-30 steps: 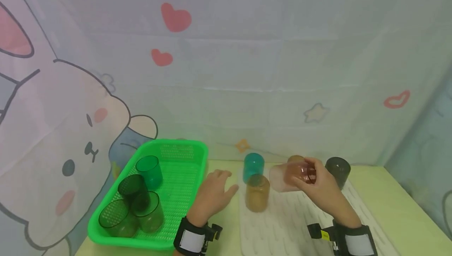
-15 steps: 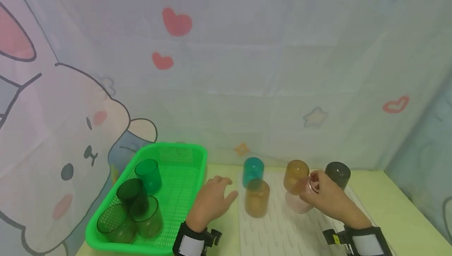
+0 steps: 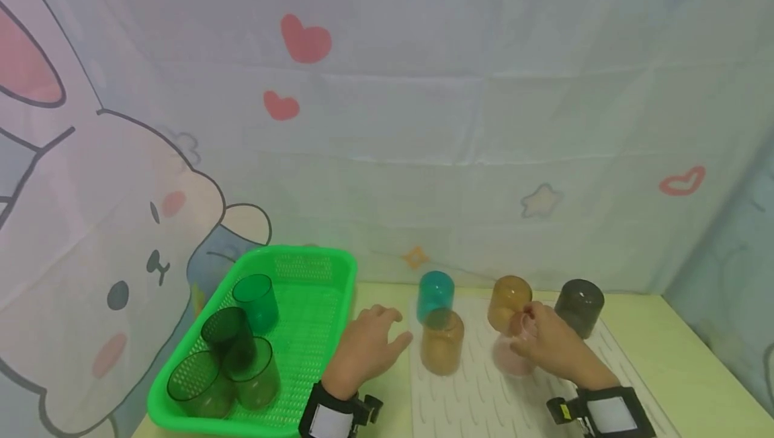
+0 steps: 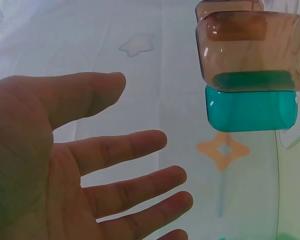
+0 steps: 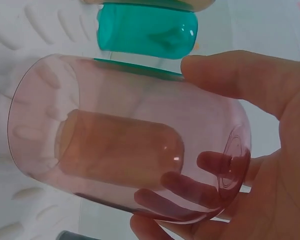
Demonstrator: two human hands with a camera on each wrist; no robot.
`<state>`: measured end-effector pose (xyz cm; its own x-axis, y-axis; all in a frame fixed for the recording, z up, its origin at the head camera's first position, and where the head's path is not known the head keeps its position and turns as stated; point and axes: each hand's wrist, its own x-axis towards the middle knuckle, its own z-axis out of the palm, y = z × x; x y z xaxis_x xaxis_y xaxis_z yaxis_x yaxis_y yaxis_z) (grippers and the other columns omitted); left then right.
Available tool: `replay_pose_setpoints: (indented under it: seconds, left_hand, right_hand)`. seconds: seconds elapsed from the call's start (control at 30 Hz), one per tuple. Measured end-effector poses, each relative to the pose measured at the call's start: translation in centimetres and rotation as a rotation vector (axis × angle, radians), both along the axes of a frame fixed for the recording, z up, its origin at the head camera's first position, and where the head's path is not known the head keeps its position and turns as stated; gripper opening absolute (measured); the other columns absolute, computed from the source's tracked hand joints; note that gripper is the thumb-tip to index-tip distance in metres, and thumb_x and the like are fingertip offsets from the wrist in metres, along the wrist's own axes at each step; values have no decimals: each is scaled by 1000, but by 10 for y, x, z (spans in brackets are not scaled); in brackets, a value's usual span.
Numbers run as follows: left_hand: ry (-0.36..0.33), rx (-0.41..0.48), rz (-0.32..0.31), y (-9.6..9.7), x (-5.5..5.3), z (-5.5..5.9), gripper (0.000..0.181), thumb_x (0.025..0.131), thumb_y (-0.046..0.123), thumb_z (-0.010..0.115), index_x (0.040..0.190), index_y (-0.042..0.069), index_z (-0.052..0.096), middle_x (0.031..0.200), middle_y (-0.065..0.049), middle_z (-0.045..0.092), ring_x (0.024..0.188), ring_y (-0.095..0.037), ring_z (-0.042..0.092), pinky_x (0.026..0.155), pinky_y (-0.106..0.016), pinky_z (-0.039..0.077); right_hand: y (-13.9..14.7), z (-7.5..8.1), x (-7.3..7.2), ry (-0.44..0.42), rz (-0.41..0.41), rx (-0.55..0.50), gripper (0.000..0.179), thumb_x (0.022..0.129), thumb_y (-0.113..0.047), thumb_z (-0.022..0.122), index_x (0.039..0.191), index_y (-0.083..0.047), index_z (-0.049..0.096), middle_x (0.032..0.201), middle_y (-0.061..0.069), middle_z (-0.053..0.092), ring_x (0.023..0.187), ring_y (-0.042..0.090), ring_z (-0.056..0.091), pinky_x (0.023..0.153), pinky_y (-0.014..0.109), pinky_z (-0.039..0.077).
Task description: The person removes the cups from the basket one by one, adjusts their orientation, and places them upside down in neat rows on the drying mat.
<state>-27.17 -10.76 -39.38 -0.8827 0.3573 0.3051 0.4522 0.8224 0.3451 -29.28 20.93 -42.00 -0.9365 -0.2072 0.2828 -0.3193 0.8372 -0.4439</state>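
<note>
My right hand [image 3: 559,344] grips a clear pink glass [image 5: 140,95] around its base end, thumb on one side and fingers on the other. The glass points mouth down, its rim close over the white ridged mat [image 3: 471,404]. Directly behind it stands an upturned amber glass [image 3: 510,293], seen through the pink wall in the right wrist view. My left hand [image 3: 369,347] hovers between basket and mat, fingers spread and holding nothing. Nearest to it are a brownish-amber glass [image 3: 442,347] and a teal glass [image 3: 435,290], both upside down on the mat.
A dark grey glass [image 3: 579,303] stands upturned at the mat's back right corner. On the left, a green plastic basket [image 3: 347,277] holds several tinted glasses, including a green one [image 3: 256,303]. A printed cloth [image 3: 423,122] hangs behind the pale yellow table [image 3: 653,330].
My right hand has tipped the pink glass from lying sideways to mouth down and lowered it toward the mat, in front of the back amber glass. The left hand has hardly moved.
</note>
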Motion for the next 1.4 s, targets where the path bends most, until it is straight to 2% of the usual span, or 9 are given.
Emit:
replay_pose_setpoints:
  seconds: [0.17,0.47,0.67,0.9,1.03,1.17,1.3,1.4]
  left_hand:
    - [10,-9,0,2,1,0,37,87,41,47,106,11,59,106,-7,55,94,-25,51,70,-37,42]
    - [7,-30,0,2,2,0,36,87,42,47,105,12,59,104,-6,55,92,-24,51,67,-35,43]
    - [2,-36,-7,2,3,-2,36,87,42,47,105,13,59,102,-7,56,89,-23,52,65,-34,42]
    - [-16,-27,-14,-1,4,-2,37,87,41,48,105,11,59,102,-8,56,93,-25,52,71,-37,43]
    - [-48,-5,-39,-6,7,3,36,87,41,49,106,12,59,105,-7,56,95,-24,52,74,-37,43]
    - [-126,-1,-89,-13,14,9,37,87,43,47,107,15,58,106,-3,55,95,-19,52,73,-33,43]
    - [-171,-20,-123,-24,20,23,35,87,43,48,108,16,57,104,-2,54,90,-17,53,70,-31,43]
    - [-178,-62,-112,-33,22,34,34,87,39,50,108,14,57,103,-3,55,86,-17,54,67,-32,43]
  right_hand:
    - [2,-7,-2,19,6,9,65,68,-29,72,112,8,43,101,19,51,92,34,51,73,46,42]
    - [1,-12,-6,-8,4,19,70,70,-31,71,121,6,40,106,21,48,96,36,50,75,49,41]
    - [-2,-11,-3,-39,5,22,75,73,-35,69,125,8,37,112,26,45,101,41,47,79,52,39]
    - [0,-2,3,-48,-56,-10,80,75,-45,64,125,10,35,117,31,41,106,45,41,80,54,37]
    - [1,7,10,-35,-68,-63,79,80,-47,57,125,13,33,119,34,39,107,47,39,79,54,38]
    - [3,12,18,-31,-74,-81,75,83,-44,55,124,15,33,119,35,39,107,48,39,79,54,37]
    - [3,14,22,-25,-78,-88,71,85,-42,52,123,14,34,117,36,40,106,48,40,78,55,38]
    - [4,14,21,-12,-74,-97,67,88,-40,49,123,15,34,116,36,41,105,48,40,78,55,38]
